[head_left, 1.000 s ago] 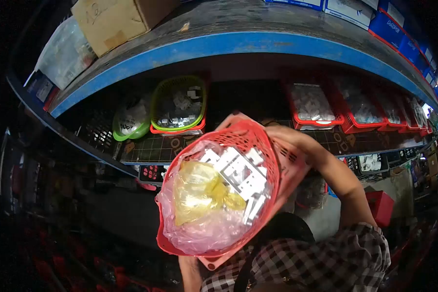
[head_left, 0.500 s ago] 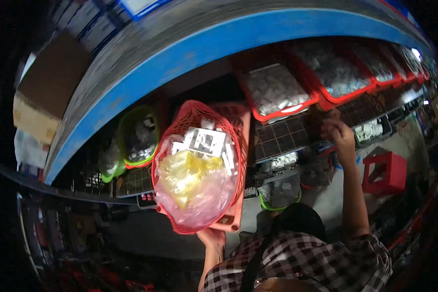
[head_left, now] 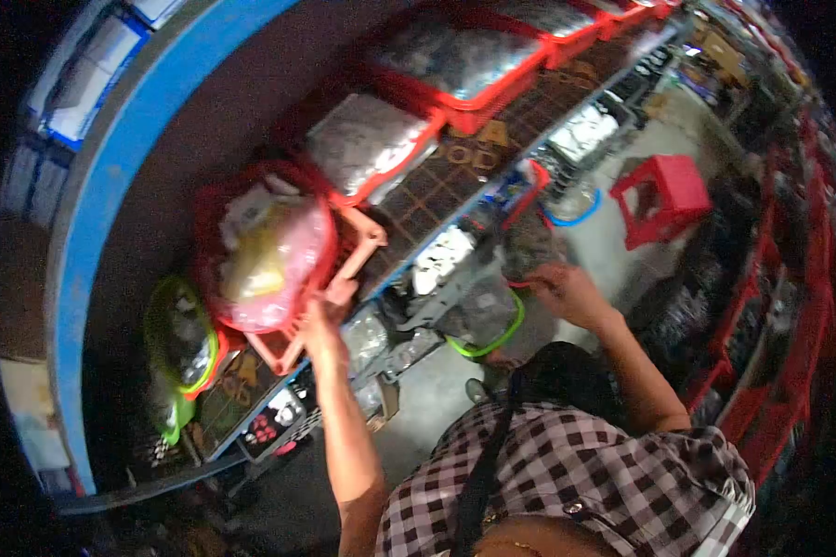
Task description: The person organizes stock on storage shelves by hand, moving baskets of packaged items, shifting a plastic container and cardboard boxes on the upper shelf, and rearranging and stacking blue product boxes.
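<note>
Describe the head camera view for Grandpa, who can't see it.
A person's left hand is at a red basket of plastic bags by a shelf, with the right hand apart. A red stool is on the floor.

The oval basket [head_left: 210, 209] is of red plastic, with a perforated wall. Inside it, the yellow bag [head_left: 258, 269] and the pink bag [head_left: 297, 255] look like thin plastic film, glossy and wrinkled. The red stool [head_left: 683, 190] is smooth plastic. The blue shelf edge [head_left: 70, 260] appears painted and scuffed. The checked shirt [head_left: 548, 446] is matt cloth, and the grey floor [head_left: 427, 418] looks hard, like cement.
</note>
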`<state>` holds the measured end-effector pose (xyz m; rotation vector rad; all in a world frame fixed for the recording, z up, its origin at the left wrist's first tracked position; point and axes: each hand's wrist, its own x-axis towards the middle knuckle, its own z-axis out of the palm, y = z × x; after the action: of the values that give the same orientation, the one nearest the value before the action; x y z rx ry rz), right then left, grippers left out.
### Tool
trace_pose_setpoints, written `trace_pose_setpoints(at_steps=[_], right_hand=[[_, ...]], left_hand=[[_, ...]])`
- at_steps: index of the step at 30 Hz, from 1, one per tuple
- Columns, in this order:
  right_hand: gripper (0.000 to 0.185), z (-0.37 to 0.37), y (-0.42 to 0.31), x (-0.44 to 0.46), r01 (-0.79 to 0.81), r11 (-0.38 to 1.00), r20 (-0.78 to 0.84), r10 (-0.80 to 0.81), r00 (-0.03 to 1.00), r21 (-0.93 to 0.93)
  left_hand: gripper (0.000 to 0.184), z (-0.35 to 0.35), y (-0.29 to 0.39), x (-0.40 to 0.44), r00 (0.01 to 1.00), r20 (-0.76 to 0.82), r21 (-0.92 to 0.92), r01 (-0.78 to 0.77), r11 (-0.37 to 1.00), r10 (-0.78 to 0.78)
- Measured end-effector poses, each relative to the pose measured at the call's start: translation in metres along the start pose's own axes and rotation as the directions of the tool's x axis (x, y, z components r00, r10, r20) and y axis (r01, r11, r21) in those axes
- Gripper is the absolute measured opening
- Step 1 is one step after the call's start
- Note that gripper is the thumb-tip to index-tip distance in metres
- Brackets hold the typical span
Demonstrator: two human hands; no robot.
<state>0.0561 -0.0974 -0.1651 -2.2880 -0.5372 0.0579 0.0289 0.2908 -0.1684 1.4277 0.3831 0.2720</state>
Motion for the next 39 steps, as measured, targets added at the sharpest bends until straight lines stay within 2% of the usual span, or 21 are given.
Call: trace_pose_setpoints(at_steps=[1, 3, 4, 6, 7, 9, 11, 12, 13, 14, 16, 18, 21, 22, 25, 28, 33, 35, 37, 38, 39], right_hand=[[0.02, 0.003, 0.001, -0.012, -0.034, 0.998, 0.073, 0.038, 0.997, -0.051], [0.02, 0.008, 0.005, -0.032, 0.076, 0.994, 0.137, -0.065, 0.989, -0.079], [0.024, 0.003, -0.002, -0.041, -0.03, 0.986, 0.265, 0.074, 0.961, -0.166], [0.028, -0.005, -0.012, -0.056, -0.079, 0.988, 0.326, 0.119, 0.938, -0.135], [0.029, -0.007, -0.018, -0.062, -0.193, 0.968, 0.351, 0.239, 0.905, -0.162], [0.027, -0.005, -0.001, -0.084, -0.132, 0.969, 0.283, 0.189, 0.941, -0.209], [0.026, -0.021, -0.005, -0.091, -0.146, 0.958, 0.294, 0.217, 0.931, -0.246], [0.026, -0.029, -0.007, -0.095, -0.201, 0.955, 0.284, 0.259, 0.923, -0.219], [0.025, -0.036, -0.006, -0.098, -0.253, 0.949, 0.273, 0.298, 0.915, -0.188], [0.025, -0.042, -0.003, -0.099, -0.246, 0.949, 0.24, 0.289, 0.927, -0.196], [0.026, -0.051, 0.013, -0.099, -0.25, 0.942, 0.233, 0.301, 0.925, -0.224], [0.029, -0.059, 0.029, -0.096, -0.176, 0.96, 0.226, 0.225, 0.948, -0.218], [0.031, -0.067, 0.063, -0.089, -0.173, 0.97, 0.265, 0.214, 0.94, -0.169], [0.03, -0.07, 0.078, -0.085, -0.196, 0.967, 0.307, 0.237, 0.922, -0.16], [0.027, -0.08, 0.138, -0.086, -0.098, 0.992, 0.223, 0.114, 0.968, -0.083], [0.025, -0.133, 0.166, -0.077, -0.112, 0.992, 0.22, 0.123, 0.968, -0.063], [0.025, -0.205, 0.221, -0.081, -0.175, 0.979, 0.078, 0.183, 0.98, -0.104], [0.026, -0.227, 0.239, -0.082, -0.291, 0.946, 0.068, 0.303, 0.951, -0.142], [0.025, -0.242, 0.25, -0.083, -0.319, 0.942, 0.012, 0.322, 0.947, -0.107], [0.026, -0.242, 0.264, -0.083, -0.361, 0.933, 0.015, 0.361, 0.933, 0.002], [0.026, -0.244, 0.273, -0.082, -0.336, 0.942, 0.003, 0.336, 0.942, -0.023]], left_hand=[[0.052, 0.015, 0.025, -0.003, 0.995, -0.066, -0.003, 0.081, 0.997, -0.081], [0.047, 0.013, 0.024, 0.001, 0.992, -0.054, -0.139, 0.109, 0.984, -0.118], [0.047, 0.013, 0.028, -0.003, 0.994, -0.034, -0.144, 0.094, 0.985, -0.099], [0.049, 0.012, 0.032, -0.012, 0.994, 0.048, -0.109, 0.101, 0.989, -0.096], [0.05, 0.012, 0.031, -0.016, 0.99, 0.083, -0.142, 0.124, 0.982, -0.113], [0.047, 0.018, 0.025, -0.034, 0.988, 0.119, -0.192, 0.12, 0.974, -0.099], [0.048, 0.023, 0.004, -0.054, 0.966, 0.206, -0.221, 0.204, 0.954, -0.159], [0.047, 0.021, -0.017, -0.063, 0.926, 0.36, -0.241, 0.213, 0.947, -0.116], [0.046, 0.025, -0.032, -0.084, 0.933, 0.252, -0.182, 0.305, 0.935, -0.256], [0.045, 0.026, -0.044, -0.101, 0.895, 0.266, -0.135, 0.402, 0.906, -0.358], [0.051, 0.02, -0.078, -0.132, 0.85, 0.302, -0.168, 0.494, 0.853, -0.432], [0.051, 0.025, -0.084, -0.16, 0.794, 0.273, -0.173, 0.596, 0.784, -0.543], [0.053, 0.043, -0.096, -0.172, 0.746, 0.26, -0.138, 0.658, 0.741, -0.614], [0.053, 0.057, -0.095, -0.167, 0.749, 0.253, -0.123, 0.652, 0.748, -0.612], [0.055, 0.118, -0.089, -0.137, 0.801, 0.205, -0.133, 0.593, 0.794, -0.563], [0.046, 0.202, -0.078, -0.102, 0.856, 0.172, -0.158, 0.512, 0.844, -0.487], [0.041, 0.332, -0.074, -0.067, 0.819, 0.353, -0.008, 0.487, 0.874, -0.453], [0.037, 0.369, -0.07, -0.066, 0.787, 0.428, 0.046, 0.472, 0.88, -0.444], [0.036, 0.391, -0.098, -0.058, 0.75, 0.474, 0.082, 0.485, 0.871, -0.462], [0.036, 0.405, -0.093, -0.057, 0.741, 0.465, 0.122, 0.489, 0.864, -0.485], [0.036, 0.417, -0.088, -0.057, 0.729, 0.452, 0.165, 0.497, 0.852, -0.513]])
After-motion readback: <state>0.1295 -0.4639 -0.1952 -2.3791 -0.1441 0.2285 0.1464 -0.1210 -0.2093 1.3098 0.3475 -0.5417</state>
